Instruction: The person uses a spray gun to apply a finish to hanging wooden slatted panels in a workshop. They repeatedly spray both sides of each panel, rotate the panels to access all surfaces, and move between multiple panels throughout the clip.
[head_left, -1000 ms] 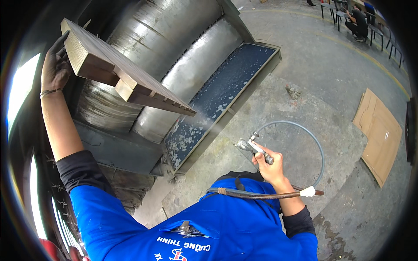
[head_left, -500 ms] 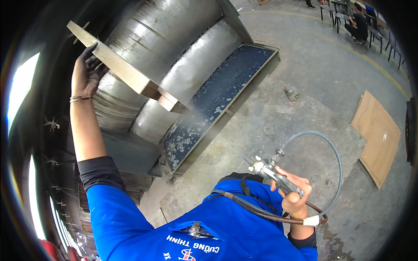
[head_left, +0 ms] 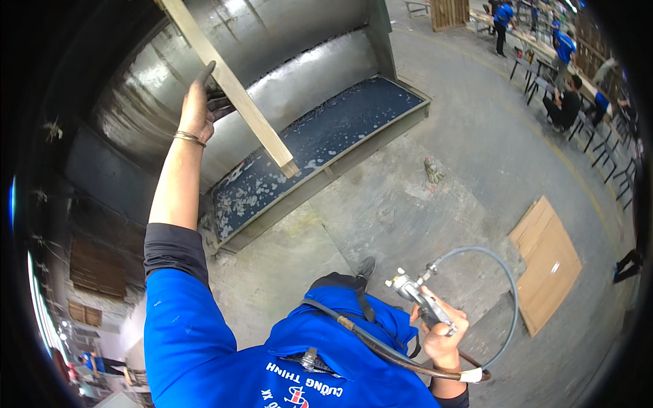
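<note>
My left hand [head_left: 198,112], its fingers darkened, reaches up and grips the left edge of a long pale wooden board [head_left: 238,102]. The board slants from the top of the picture down to a small stub at its lower end, and its upper end runs out of view. Low on the right, my right hand [head_left: 442,328] is wrapped round the handle of a metal spray gun [head_left: 416,292]. A grey hose [head_left: 507,272] loops from the gun beside my wrist. The gun's front points up and left, well apart from the board.
Behind the board stands a curved metal spray booth [head_left: 320,75] with a trough of dark, foam-flecked water [head_left: 354,122]. Flat cardboard [head_left: 547,265] and a small crumpled thing [head_left: 432,171] lie on the concrete floor. Several people and stools [head_left: 541,85] are at the far right.
My left hand and the board have moved right in the picture, and the board now shows a broader face and steeper slant. The spray gun has shifted slightly down; the faint mist no longer shows.
</note>
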`<state>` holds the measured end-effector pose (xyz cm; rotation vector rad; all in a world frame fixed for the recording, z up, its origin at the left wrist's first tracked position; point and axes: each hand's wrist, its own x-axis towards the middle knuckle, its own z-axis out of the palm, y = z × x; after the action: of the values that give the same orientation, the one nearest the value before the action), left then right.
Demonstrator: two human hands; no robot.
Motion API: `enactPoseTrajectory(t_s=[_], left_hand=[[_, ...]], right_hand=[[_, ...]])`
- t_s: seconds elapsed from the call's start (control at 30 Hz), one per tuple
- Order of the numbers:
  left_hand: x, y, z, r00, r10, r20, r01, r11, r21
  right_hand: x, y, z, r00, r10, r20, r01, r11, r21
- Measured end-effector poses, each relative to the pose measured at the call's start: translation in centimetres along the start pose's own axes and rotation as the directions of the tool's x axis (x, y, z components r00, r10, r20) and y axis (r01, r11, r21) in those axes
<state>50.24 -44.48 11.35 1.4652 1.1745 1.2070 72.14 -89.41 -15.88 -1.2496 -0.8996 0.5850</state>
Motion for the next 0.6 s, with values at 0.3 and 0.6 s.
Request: enactPoseTrajectory(t_s=[0.3,0.6], left_hand=[[1.7,-7.8,-5.1,0.992,-0.086,-0.089,0.089,0.996,0.031],[12.5,-19.3,-12.2,0.909,0.202,-0.365,0.066,0.794,0.604]], right_hand=[[2.4,0.4,2.9,0.987,0.146,0.071,-0.144,0.989,-0.033],[4.8,2.4,12.0,0.934,0.357,-0.024,-0.357,0.934,-0.029]])
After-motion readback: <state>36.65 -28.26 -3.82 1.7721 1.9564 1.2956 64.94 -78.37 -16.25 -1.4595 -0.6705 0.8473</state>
